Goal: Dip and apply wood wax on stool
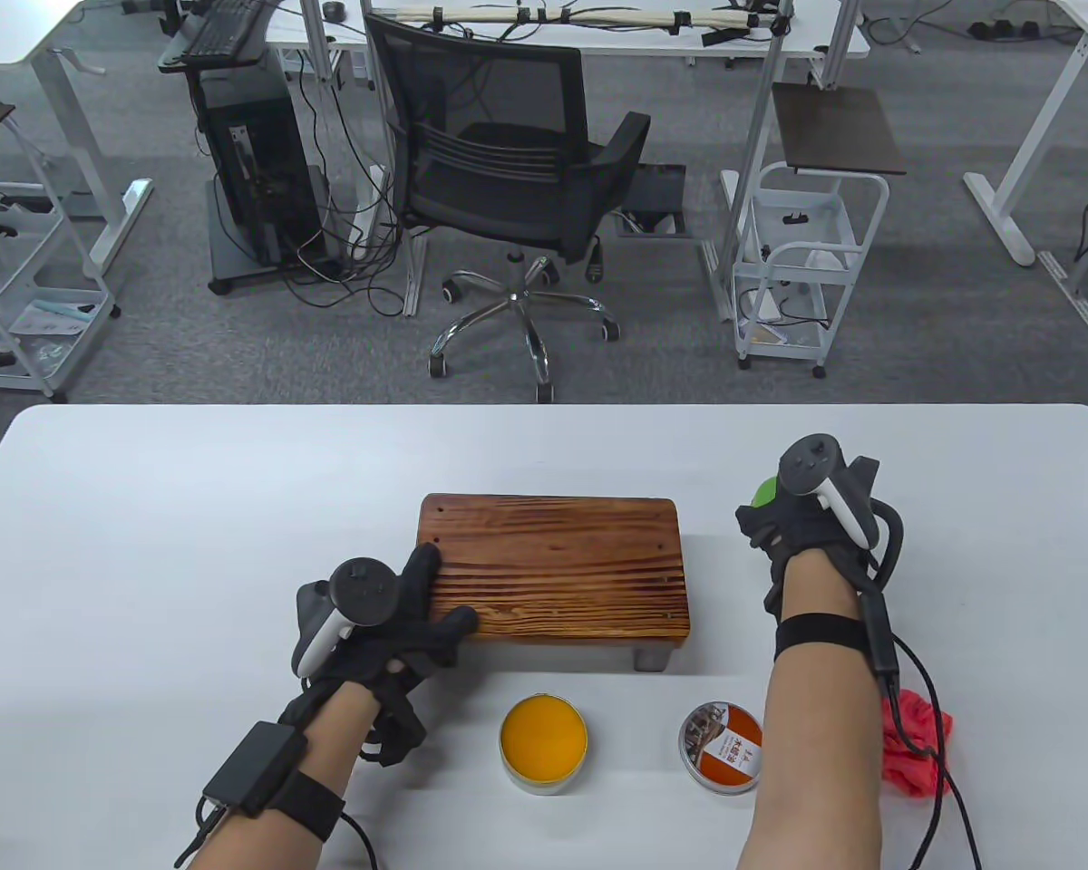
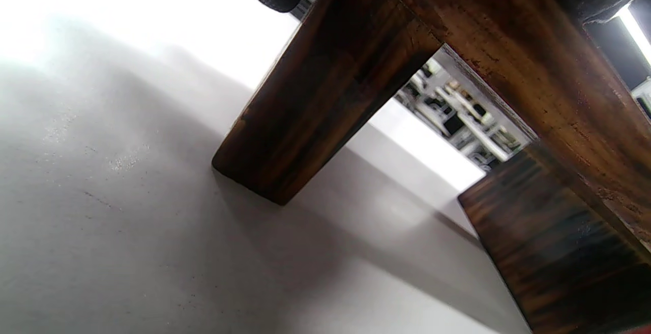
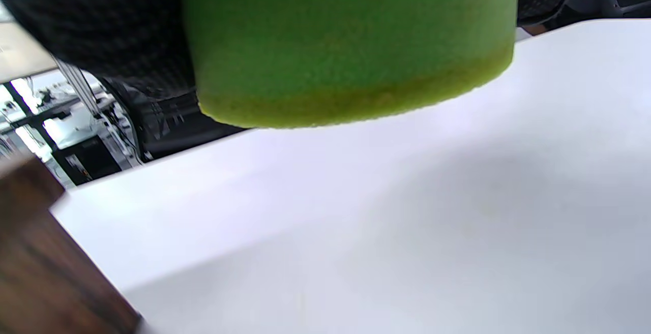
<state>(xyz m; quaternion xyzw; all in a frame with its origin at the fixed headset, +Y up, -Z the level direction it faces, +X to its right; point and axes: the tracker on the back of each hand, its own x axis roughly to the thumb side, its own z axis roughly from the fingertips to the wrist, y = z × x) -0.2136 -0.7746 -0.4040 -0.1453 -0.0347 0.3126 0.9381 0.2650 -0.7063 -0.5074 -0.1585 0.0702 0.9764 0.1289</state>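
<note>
Green sponge (image 1: 765, 492) gripped in your right hand (image 1: 811, 517), clear of the stool (image 1: 553, 566).
Left hand (image 1: 390, 616) rests spread on it; keep bracing, dip lightly in lower-centre wax tin (image 1: 544, 739).

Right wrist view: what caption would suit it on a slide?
Gloved right hand holds a green sponge above the white table.

Your left hand (image 1: 390, 616) lies flat with its fingers (image 1: 422, 566) spread, palm down, forearm reaching in from the lower left. Your right hand (image 1: 802, 517) is raised clear of the surface, fingers (image 3: 101, 29) curled closed, wrist straight, forearm running up from the bottom edge.
</note>
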